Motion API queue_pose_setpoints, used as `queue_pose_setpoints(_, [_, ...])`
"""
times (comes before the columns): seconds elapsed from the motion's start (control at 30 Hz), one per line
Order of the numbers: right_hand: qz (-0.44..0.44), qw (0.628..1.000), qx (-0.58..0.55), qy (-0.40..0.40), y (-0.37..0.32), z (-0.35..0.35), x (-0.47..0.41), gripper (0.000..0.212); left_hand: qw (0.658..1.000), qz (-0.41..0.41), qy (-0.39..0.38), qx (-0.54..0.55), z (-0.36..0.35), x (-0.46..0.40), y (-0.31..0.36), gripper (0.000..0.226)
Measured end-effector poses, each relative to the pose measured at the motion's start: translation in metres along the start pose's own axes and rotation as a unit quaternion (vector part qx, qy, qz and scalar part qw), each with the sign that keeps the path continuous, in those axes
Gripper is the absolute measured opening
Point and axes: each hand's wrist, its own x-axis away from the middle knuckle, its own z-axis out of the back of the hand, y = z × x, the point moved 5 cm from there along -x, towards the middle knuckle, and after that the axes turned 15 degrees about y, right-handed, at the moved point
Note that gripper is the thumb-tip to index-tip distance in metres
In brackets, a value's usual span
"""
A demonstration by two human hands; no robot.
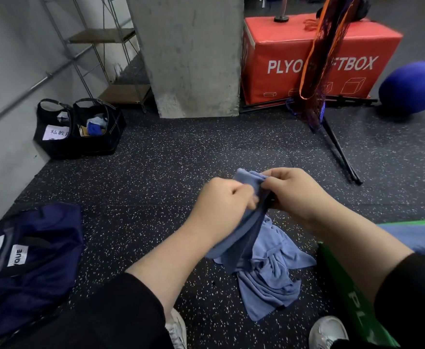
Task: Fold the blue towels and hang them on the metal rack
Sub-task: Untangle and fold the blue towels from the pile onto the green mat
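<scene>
1. Towel (261, 250) hangs bunched in front of the concrete pillar (196, 54), its top edge held up and its lower folds trailing onto the speckled floor (156, 172).
2. The left hand (225, 197) and right hand (297, 190) both pinch that top edge with curled fingers, close together.
3. It looks light, limp and soft, so it will likely sag wherever it is unsupported.
4. The corners look like the best hold; sliding the hands apart along the hem should find them.
5. A metal shelf rack (100, 46) stands left of the pillar.
</scene>
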Motion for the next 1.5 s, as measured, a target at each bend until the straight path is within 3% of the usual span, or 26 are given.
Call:
queue_pose_setpoints(0.07, [0.076,0.991,0.113,0.000,-0.005,0.006,-0.001,0.025,0.993,-0.061,0.069,-0.081,0.021,-0.010,0.002,0.022])
queue_pose_setpoints(0.1, [0.106,0.982,0.153,-0.016,-0.010,0.007,0.002,0.025,0.984,-0.108,0.061,-0.130,0.027,-0.014,0.004,0.012])
queue_pose_setpoints(0.2, [0.184,0.960,0.198,-0.069,-0.026,0.007,0.013,0.027,0.951,-0.160,-0.086,-0.249,0.026,-0.020,-0.003,0.076])
queue_pose_setpoints(0.23, [0.198,0.957,0.198,-0.081,-0.031,0.007,0.016,0.029,0.943,-0.157,-0.116,-0.268,0.024,-0.020,-0.005,0.082])
queue_pose_setpoints(0.27, [0.207,0.955,0.191,-0.092,-0.035,0.008,0.018,0.030,0.941,-0.151,-0.137,-0.270,0.022,-0.017,-0.008,0.075])
queue_pose_setpoints(0.33, [0.218,0.949,0.202,-0.103,-0.035,0.010,0.019,0.031,0.942,-0.145,-0.146,-0.264,0.019,-0.018,-0.012,0.025])
queue_pose_setpoints(0.47, [0.223,0.921,0.313,-0.065,-0.027,0.017,0.009,0.023,0.958,-0.157,-0.082,-0.225,0.024,-0.020,-0.012,0.028])
queue_pose_setpoints(0.57, [0.228,0.895,0.379,-0.051,-0.020,0.018,0.003,0.014,0.951,-0.157,-0.030,-0.264,0.032,-0.022,-0.009,0.027])
queue_pose_setpoints(0.7, [0.231,0.888,0.396,-0.042,-0.019,0.015,0.003,0.019,0.930,-0.191,-0.011,-0.315,0.035,-0.022,-0.005,0.025])
queue_pose_setpoints(0.87, [0.265,0.900,0.346,0.003,-0.034,0.015,0.008,0.022,0.933,-0.194,0.008,-0.303,0.042,-0.026,-0.003,0.029])
queue_pose_setpoints(1.03, [0.266,0.927,0.264,0.026,-0.042,0.014,0.012,0.016,0.964,-0.135,0.006,-0.228,0.037,-0.022,0.003,0.008])
queue_pose_setpoints(1.23, [0.247,0.934,0.256,0.035,-0.038,0.011,0.012,0.014,0.977,-0.058,0.008,-0.207,0.019,-0.022,-0.004,0.034])
queue_pose_setpoints(1.33, [0.264,0.922,0.281,0.025,-0.036,0.008,0.017,0.010,0.991,0.036,0.026,-0.123,0.016,-0.021,-0.010,0.010])
queue_pose_setpoints(1.5, [0.306,0.895,0.323,0.015,-0.036,-0.003,0.026,0.012,0.983,0.152,0.097,0.029,0.018,-0.019,-0.018,0.020])
